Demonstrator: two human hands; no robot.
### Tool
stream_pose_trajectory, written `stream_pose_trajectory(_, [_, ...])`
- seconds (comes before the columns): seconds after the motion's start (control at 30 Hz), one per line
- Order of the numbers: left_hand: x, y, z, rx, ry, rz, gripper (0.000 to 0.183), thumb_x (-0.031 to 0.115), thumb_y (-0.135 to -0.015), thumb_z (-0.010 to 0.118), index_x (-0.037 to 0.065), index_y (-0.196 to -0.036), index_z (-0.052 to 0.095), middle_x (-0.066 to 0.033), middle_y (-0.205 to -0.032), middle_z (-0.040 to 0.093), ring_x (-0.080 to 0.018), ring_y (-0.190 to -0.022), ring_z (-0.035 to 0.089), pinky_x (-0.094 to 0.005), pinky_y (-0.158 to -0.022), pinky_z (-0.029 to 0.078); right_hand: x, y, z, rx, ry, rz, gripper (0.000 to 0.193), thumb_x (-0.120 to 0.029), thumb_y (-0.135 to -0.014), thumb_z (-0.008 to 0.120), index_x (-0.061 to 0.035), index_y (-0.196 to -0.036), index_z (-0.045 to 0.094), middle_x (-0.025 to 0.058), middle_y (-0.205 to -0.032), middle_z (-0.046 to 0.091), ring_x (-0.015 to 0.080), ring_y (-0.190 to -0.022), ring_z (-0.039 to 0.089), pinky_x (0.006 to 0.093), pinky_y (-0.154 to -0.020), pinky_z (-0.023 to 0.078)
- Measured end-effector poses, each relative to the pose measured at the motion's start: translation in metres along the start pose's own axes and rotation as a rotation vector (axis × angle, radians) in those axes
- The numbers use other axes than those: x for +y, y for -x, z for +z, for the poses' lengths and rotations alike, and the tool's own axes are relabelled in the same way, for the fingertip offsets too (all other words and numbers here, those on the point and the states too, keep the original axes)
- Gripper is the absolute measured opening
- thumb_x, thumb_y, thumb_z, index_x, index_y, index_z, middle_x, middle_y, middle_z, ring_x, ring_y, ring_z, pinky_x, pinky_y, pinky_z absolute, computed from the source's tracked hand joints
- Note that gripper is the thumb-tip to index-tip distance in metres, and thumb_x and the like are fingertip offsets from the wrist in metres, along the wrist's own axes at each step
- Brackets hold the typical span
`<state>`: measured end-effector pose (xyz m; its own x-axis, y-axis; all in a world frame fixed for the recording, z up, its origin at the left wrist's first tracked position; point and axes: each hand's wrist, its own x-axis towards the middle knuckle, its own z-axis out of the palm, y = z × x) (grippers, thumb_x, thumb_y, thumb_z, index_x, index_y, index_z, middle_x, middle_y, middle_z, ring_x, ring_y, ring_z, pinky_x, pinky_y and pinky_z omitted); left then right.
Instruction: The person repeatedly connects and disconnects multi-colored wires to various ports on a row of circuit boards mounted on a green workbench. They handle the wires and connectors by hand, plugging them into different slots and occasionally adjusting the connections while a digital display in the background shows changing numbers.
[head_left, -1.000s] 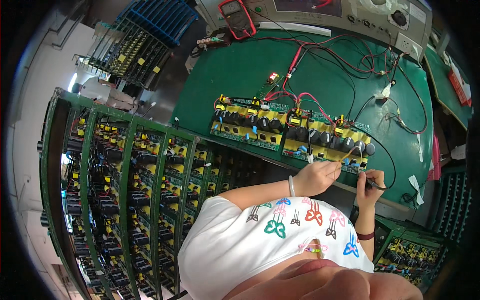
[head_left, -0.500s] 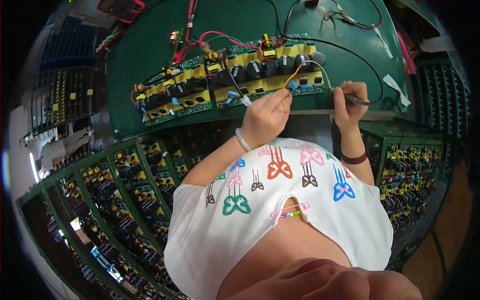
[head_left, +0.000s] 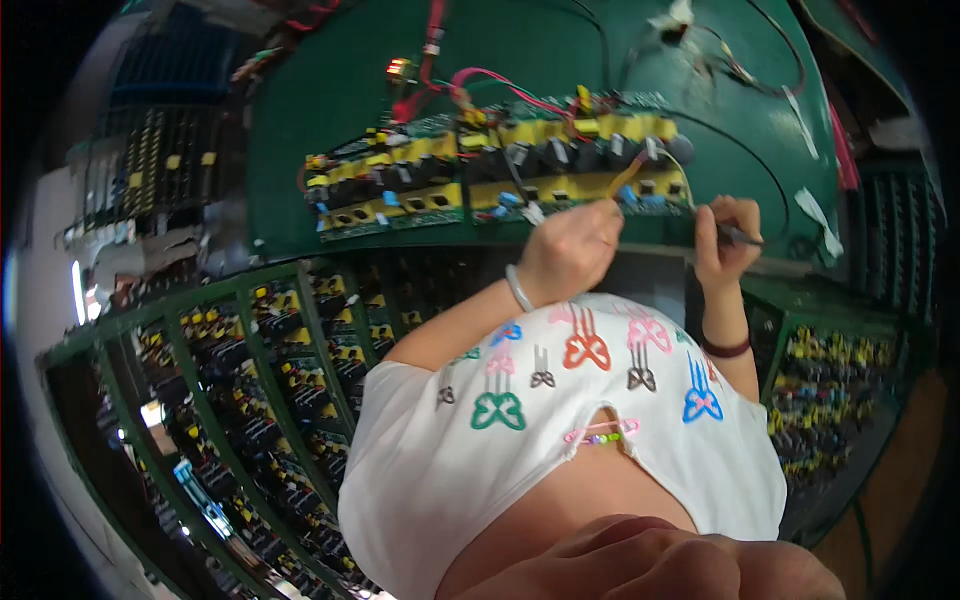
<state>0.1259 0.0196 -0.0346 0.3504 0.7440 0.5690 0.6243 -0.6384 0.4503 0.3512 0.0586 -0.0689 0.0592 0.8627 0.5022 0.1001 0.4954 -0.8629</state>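
Two green circuit boards lie end to end along the near edge of the bench, a left board (head_left: 345, 218) and a right board (head_left: 545, 190), both crowded with black capacitors, yellow parts and metal strips. At the right board's near side, my left hand (head_left: 572, 255) pinches an orange-yellow wire (head_left: 627, 180) that runs up to a small white connector. Just off that board's right end, my right hand (head_left: 728, 262) grips a dark pen-shaped tool (head_left: 742, 237). From the connector a pale wire (head_left: 684, 172) bends down to my right fingertips; whether they hold it is unclear.
The green bench top (head_left: 340, 85) carries a black cable (head_left: 755, 155), red leads (head_left: 432, 45) by a lit display (head_left: 398, 68), and a white strip (head_left: 820, 222) at right. Racks of similar boards stand at left (head_left: 230, 350) and right (head_left: 835, 390).
The whole view has shifted, so bench, boards and hands all appear farther right and lower. Relative to the boards, both hands stay nearly where they were, with the same holds.
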Motion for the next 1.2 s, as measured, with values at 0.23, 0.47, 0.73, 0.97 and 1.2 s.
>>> stream_pose_trajectory(0.23, [0.001, 0.005, 0.001, -0.053, -0.045, -0.024, 0.017, 0.001, -0.079, 0.072, -0.002, -0.095, 0.067, -0.0137, -0.102, 0.069, -0.0279, -0.084, 0.070, -0.0361, -0.070, 0.059, 0.004, 0.002, 0.001, 0.000, -0.058, 0.018, 0.021, 0.006, -0.094, 0.059, -0.0043, -0.087, 0.042, 0.0020, -0.074, 0.046, 0.0085, -0.063, 0.040, 0.0245, -0.057, 0.033])
stream_pose_trajectory(0.47, [-0.004, 0.007, 0.001, -0.015, -0.059, 0.020, 0.023, 0.000, -0.077, 0.071, -0.004, -0.099, 0.066, -0.0154, -0.105, 0.067, -0.0287, -0.087, 0.070, -0.0356, -0.072, 0.059, -0.005, -0.034, -0.008, 0.114, -0.109, 0.044, 0.013, 0.004, -0.096, 0.061, -0.0026, -0.097, 0.050, 0.0007, -0.080, 0.050, 0.0065, -0.066, 0.045, 0.0222, -0.060, 0.037])
stream_pose_trajectory(0.73, [-0.005, 0.001, -0.002, -0.042, -0.052, 0.083, 0.022, 0.001, -0.078, 0.071, -0.004, -0.099, 0.066, -0.0163, -0.103, 0.067, -0.0281, -0.087, 0.070, -0.0350, -0.073, 0.059, -0.016, -0.135, 0.027, -0.192, -0.082, 0.127, 0.010, -0.010, -0.101, 0.062, -0.0021, -0.106, 0.062, -0.0047, -0.079, 0.056, 0.0025, -0.069, 0.047, 0.0198, -0.060, 0.036])
stream_pose_trajectory(0.97, [-0.007, 0.000, -0.002, -0.032, -0.026, 0.059, 0.021, -0.004, -0.075, 0.075, -0.005, -0.095, 0.069, -0.0165, -0.099, 0.070, -0.0275, -0.080, 0.071, -0.0339, -0.067, 0.059, 0.039, -0.139, 0.037, -0.104, 0.036, 0.133, 0.020, -0.021, -0.099, 0.067, -0.0010, -0.097, 0.065, -0.0062, -0.067, 0.053, 0.0023, -0.061, 0.045, 0.0221, -0.056, 0.036])
stream_pose_trajectory(1.2, [-0.008, 0.001, -0.001, -0.047, -0.057, 0.083, 0.018, -0.004, -0.074, 0.076, -0.006, -0.091, 0.070, -0.0172, -0.094, 0.070, -0.0275, -0.078, 0.071, -0.0328, -0.065, 0.060, 0.033, -0.142, 0.033, -0.168, 0.133, 0.148, 0.022, -0.021, -0.099, 0.066, 0.0009, -0.097, 0.063, 0.0002, -0.065, 0.054, 0.0065, -0.060, 0.051, 0.0262, -0.056, 0.044])
